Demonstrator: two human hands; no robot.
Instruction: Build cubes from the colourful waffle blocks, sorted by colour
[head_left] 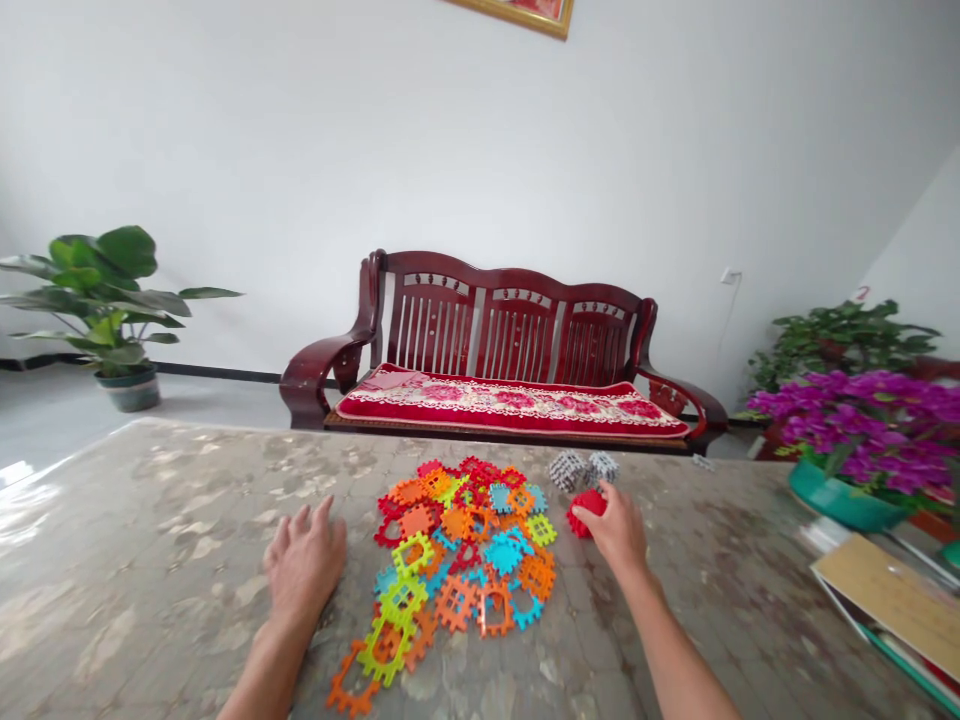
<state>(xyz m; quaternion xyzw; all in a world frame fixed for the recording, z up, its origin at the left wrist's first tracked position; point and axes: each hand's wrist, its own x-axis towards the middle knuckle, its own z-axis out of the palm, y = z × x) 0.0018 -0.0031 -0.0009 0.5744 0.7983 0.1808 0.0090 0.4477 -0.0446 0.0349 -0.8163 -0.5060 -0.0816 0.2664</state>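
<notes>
Between the two hands spreads a pile of colourful toothed pieces (504,552) — right of the left hand (306,562), loosely open and empty (whether it touches the table (180,590), I cannot tell). The right hand (621,532) pinches a red block (589,498) — two grey balls (567,471) sit just beyond its fingertips.

The table covering (187,530) looks glossy; the toothed pieces (504,553) between its near and far edges, smooth plastic. Beyond the far edge, the bench (309,378) is polished wood, its cover (510,402) matt cloth.
</notes>
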